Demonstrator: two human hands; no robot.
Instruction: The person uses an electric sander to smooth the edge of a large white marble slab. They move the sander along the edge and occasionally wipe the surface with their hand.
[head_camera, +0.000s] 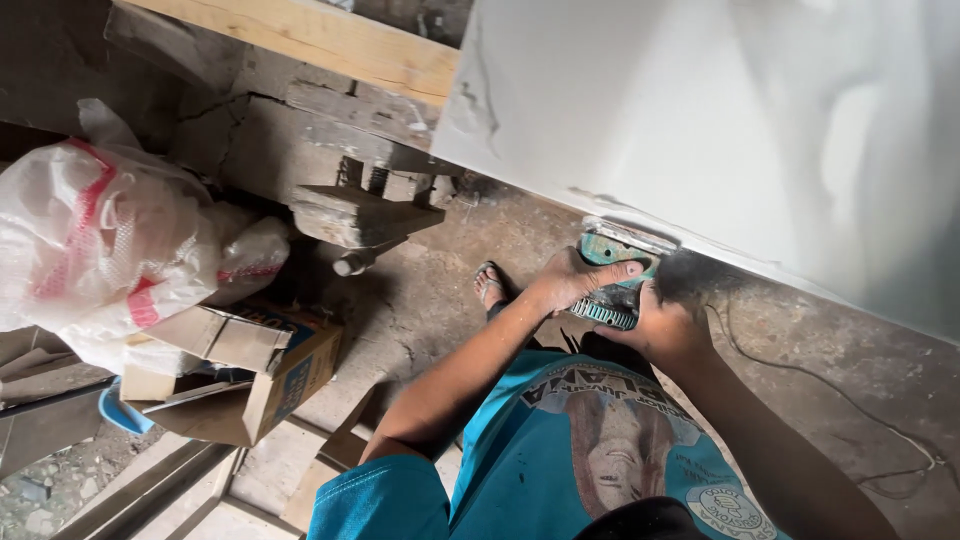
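1. Head view, centre: a person in a teal printed shirt presses a green power tool (612, 262) against the lower edge of a large white panel (740, 130). The left hand (575, 280) lies over the tool's body with fingers wrapped closed on it, steadying it on the edge; the right hand (665, 325) clamps the rear of the tool from behind, fingers closed round it, apparently to push.
2. Head view, right: a thin cord (850, 400) trails across the dusty concrete floor (430, 300), lying slack and clear of the work.
3. Head view, left: a white sack with red stripes (110, 240) rests on a torn cardboard box (270, 370), set aside near a stone block (355, 215) and a wooden beam (320, 40).
4. Head view, middle: a sandalled foot (489, 285) is planted just beside the tool, likely bracing the stance.
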